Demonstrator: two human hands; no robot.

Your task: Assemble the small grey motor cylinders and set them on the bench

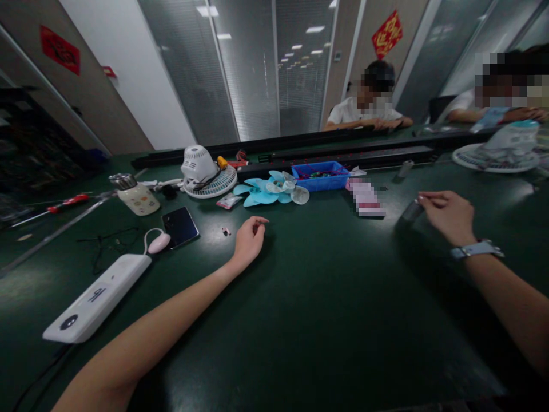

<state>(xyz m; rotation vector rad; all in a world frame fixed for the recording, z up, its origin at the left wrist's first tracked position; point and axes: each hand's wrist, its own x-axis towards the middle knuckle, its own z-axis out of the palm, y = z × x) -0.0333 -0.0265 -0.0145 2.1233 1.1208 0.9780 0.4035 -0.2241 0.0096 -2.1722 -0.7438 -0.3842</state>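
Observation:
My left hand [249, 243] rests low over the green table [300, 320], its fingers closed on something I cannot make out. On the right, my right hand [448, 214], with a watch [478, 249] on the wrist, pinches a small grey metallic cylinder [412, 212]. Tiny bits [226, 232] lie left of my left hand. Beyond it are light blue fan blades [261, 191] and a clear blade piece [300, 195]. A blue tray [321, 182] behind them holds wires and small parts. Another small cylinder [405, 168] stands farther back, beyond my right hand.
At left are a phone [184, 226], a white device [96, 300], a patterned bottle [139, 199] and a red screwdriver [75, 201]. White fan parts [199, 169] stand behind. A pink item [364, 197] lies right of centre. Two people sit across the table.

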